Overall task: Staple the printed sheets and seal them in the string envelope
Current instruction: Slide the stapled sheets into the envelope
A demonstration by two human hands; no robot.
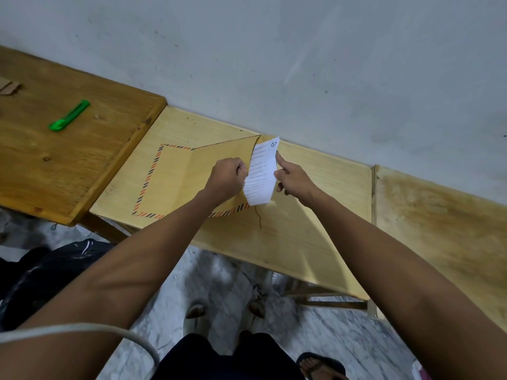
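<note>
A brown string envelope point(186, 176) with a red and black striped border lies on the pale wooden table point(315, 215). Its open right end is lifted. The white printed sheets point(262, 174) stick out of that opening, partly inside. My left hand point(229, 175) grips the envelope's upper edge at the mouth. My right hand point(295, 178) holds the sheets on their right side, with the index finger stretched along the paper's edge. A thin dark string point(258, 219) hangs from the envelope below the sheets.
A green utility knife point(70, 115) lies on the darker wooden table point(68, 149) at the left, with cardboard scraps point(8, 87) near its far corner. A grey wall runs behind the tables. Another pale table point(439, 215) adjoins at the right. My feet stand on marble floor below.
</note>
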